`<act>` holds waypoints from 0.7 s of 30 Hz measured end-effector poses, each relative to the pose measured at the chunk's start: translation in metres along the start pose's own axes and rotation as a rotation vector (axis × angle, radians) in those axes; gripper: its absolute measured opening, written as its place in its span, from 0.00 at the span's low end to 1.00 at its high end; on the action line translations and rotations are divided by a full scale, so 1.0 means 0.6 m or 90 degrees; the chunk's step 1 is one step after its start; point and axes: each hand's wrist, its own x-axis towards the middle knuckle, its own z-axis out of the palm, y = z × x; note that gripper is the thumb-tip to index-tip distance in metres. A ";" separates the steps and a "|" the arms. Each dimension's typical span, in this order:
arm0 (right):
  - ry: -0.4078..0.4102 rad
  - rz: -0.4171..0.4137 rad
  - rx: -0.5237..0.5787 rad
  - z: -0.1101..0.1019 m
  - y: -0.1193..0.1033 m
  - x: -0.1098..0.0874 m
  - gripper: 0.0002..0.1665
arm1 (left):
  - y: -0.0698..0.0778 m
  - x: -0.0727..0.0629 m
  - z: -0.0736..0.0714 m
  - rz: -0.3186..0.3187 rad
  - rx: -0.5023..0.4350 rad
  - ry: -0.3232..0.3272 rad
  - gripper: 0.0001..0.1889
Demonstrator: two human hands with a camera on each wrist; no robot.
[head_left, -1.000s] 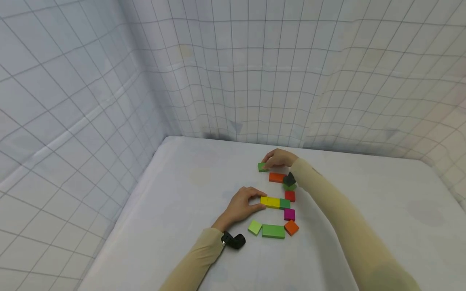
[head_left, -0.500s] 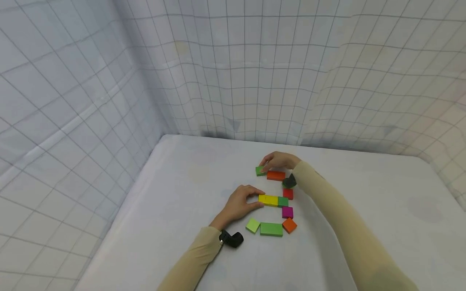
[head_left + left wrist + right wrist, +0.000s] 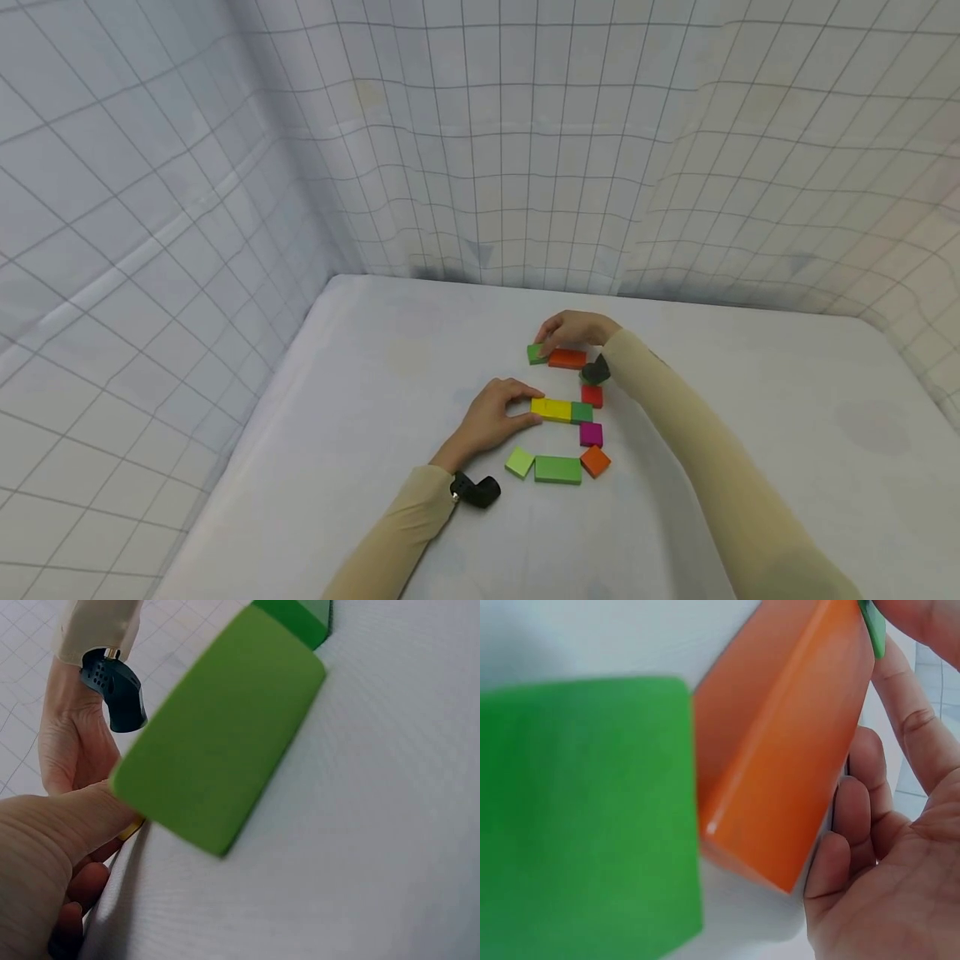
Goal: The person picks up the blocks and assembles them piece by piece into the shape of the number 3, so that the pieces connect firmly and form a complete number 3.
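Observation:
In the head view my right hand [image 3: 573, 327] pinches a small green block [image 3: 536, 354] at the left end of an orange-red oblong block [image 3: 567, 359]. The right wrist view has that green block [image 3: 874, 628] at the fingertips, against the far end of the orange-red block [image 3: 795, 757]. Nearer me, my left hand [image 3: 491, 417] holds the left end of a yellow block [image 3: 555, 409] between thumb and fingers. A dark green block [image 3: 582, 412] adjoins its right end. In the left wrist view only a sliver of yellow [image 3: 130, 829] shows past the thumb.
Down the right side lie a green block [image 3: 586, 378] partly under the wrist camera, a red block [image 3: 592, 396] and a magenta block [image 3: 591, 434]. The nearest row has a lime block [image 3: 520, 462], a long green block [image 3: 558, 470] and an orange block [image 3: 596, 461]. White cloth covers the table [image 3: 375, 358].
My right hand has brought the small green block nearer to me, down beside the end of the orange-red block. The left hand keeps its place at the yellow block. The head view has shifted slightly.

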 end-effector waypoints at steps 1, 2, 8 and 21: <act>-0.001 0.001 0.003 -0.001 0.000 -0.001 0.15 | -0.001 0.000 0.000 -0.001 0.000 0.000 0.17; -0.002 0.001 0.005 -0.001 0.000 -0.001 0.14 | -0.001 0.001 0.000 -0.001 0.000 -0.001 0.17; -0.004 -0.010 0.005 0.001 -0.001 -0.002 0.12 | -0.002 0.001 0.000 -0.002 0.000 0.000 0.17; 0.002 -0.024 -0.010 0.004 -0.002 -0.005 0.12 | -0.001 0.002 0.000 0.001 0.004 0.001 0.17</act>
